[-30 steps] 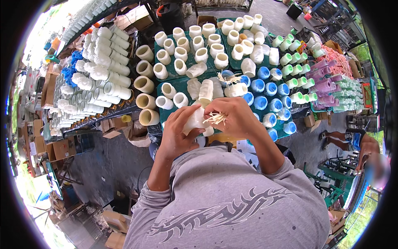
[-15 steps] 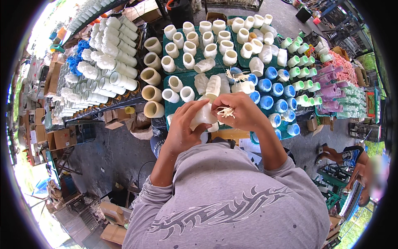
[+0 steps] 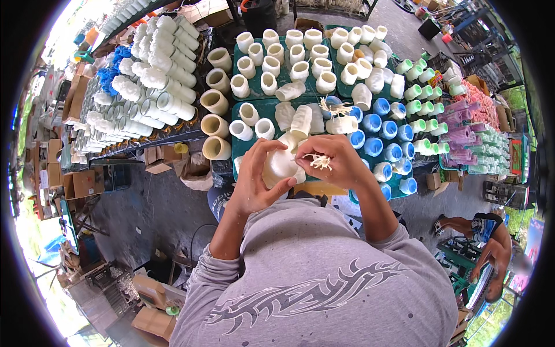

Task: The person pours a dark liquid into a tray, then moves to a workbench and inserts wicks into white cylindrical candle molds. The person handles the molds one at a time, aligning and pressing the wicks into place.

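Observation:
My left hand [image 3: 254,176] curves its fingers and thumb around a smooth white wax-like piece [image 3: 280,164], probably a candle, with its round face turned up. Against the right side of that piece, my right hand [image 3: 335,157] is closed on a bundle of cream wick-like strings [image 3: 319,162], whose loose ends stick out of the fist. Just beyond the hands, ribbed white candle-like pieces [image 3: 301,120] lie on their sides. More cream strings [image 3: 334,109] rest on top of a white piece [image 3: 341,124]. My fingers partly hide the held piece.
Green trays [image 3: 260,106] bear rows of hollow white cups [image 3: 264,128] and blue-and-white cups [image 3: 373,146]. Tan cylinders [image 3: 215,148] line the left edge. Green [image 3: 430,125] and purple pieces [image 3: 461,136] stand to the right. Another person [image 3: 491,248] is at far right.
My left fingers have spread wider round the white piece, and more of its round face shows. The view has shifted slightly. The other person at right has changed posture.

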Demonstrator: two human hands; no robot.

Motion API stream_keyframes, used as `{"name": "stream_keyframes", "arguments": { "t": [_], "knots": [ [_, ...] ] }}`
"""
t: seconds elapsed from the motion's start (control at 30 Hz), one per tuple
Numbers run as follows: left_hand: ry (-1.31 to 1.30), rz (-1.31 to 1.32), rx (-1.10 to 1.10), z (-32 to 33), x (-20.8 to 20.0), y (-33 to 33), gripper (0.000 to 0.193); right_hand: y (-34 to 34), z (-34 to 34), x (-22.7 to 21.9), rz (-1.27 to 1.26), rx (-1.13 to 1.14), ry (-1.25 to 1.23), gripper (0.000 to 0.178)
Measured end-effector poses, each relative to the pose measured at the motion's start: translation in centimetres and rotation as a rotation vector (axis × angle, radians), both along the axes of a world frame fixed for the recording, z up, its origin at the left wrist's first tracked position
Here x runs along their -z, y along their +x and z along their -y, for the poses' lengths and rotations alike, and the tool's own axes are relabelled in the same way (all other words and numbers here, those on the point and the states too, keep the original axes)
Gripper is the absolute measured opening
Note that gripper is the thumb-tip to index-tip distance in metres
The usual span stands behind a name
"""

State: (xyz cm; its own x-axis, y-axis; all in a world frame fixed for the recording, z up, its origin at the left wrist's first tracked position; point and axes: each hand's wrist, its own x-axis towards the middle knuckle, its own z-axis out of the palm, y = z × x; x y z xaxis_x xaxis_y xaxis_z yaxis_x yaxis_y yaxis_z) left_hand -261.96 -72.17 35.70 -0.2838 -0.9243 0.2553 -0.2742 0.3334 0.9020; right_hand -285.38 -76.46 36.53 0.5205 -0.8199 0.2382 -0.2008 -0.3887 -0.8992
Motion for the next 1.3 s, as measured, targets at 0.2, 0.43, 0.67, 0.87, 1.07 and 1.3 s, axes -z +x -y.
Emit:
{"name": "stream_keyframes", "arguments": {
  "t": [0.2, 0.43, 0.67, 0.87, 1.07, 1.3],
  "knots": [
    [0.218, -0.194, 0.027, -0.4, 1.2, 0.2, 0.027, 0.6, -0.8, 0.4, 0.052, 0.015, 0.001, 0.019],
    [0.188, -0.138, -0.032, -0.1, 0.6, -0.1, 0.009, -0.6, -1.1, 0.3, 0.038, 0.096, 0.079, 0.015],
    [0.131, -0.057, -0.119, 0.1, 0.9, 1.7, 0.008, -5.3, -0.2, 0.5, -0.063, 0.257, 0.367, 0.02],
    [0.111, 0.028, -0.147, -0.3, 0.5, 0.6, 0.009, -5.5, 0.3, 2.6, -0.011, 0.315, 0.269, 0.026],
    [0.039, 0.149, -0.058, -0.8, 1.6, -1.7, 0.01, -1.2, 0.0, 4.1, 0.948, 0.284, 0.775, 0.025],
    [0.384, -0.139, -0.049, -2.4, 3.8, -1.4, 0.054, -0.1, -0.3, 3.0, 0.764, 0.293, 0.582, 0.026]
  ]
}}
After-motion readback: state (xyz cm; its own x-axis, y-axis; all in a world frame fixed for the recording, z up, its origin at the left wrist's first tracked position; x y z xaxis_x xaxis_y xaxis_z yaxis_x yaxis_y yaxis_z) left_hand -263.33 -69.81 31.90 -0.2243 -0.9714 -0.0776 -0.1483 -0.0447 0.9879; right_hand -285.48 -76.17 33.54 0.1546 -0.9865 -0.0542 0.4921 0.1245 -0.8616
